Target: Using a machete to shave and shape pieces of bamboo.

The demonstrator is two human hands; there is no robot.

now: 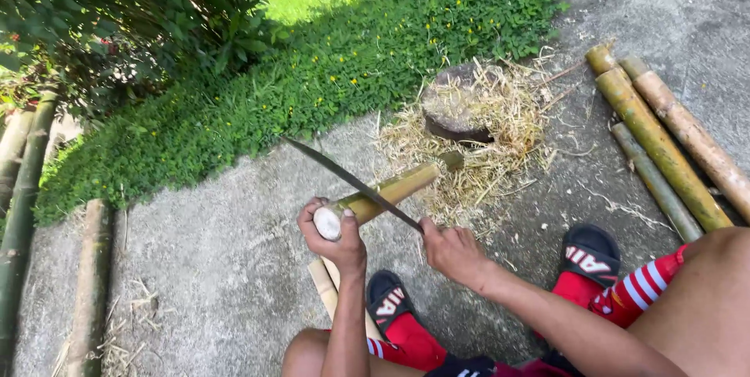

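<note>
- Your left hand (334,238) is wrapped tight around the near cut end of a yellow-green bamboo pole (391,189), fingers curled over the pale round face of the cut; the pole slants away toward 1 o'clock and its far tip rests at the edge of a flat round wooden chopping block (453,107).
- Your right hand (451,250) is closed in a fist on the handle of a long dark curved blade (351,182), whose edge lies across the top of the pole just beyond your left fingers and points to 11 o'clock.
- A heap of dry straw-coloured shavings (484,142) surrounds the block, right where the pole ends.
- At 2 o'clock, a bundle of cut brown-and-green bamboo lengths (664,142) lies on the grey concrete ground (211,244), well apart from your hands.
- At 6 o'clock, your feet in black slide sandals (590,252) and red socks sit just beneath the work; split pale bamboo strips (324,283) lie under your left wrist.
- Low green ground cover with yellow flowers (351,57) borders the concrete at 12 o'clock.
</note>
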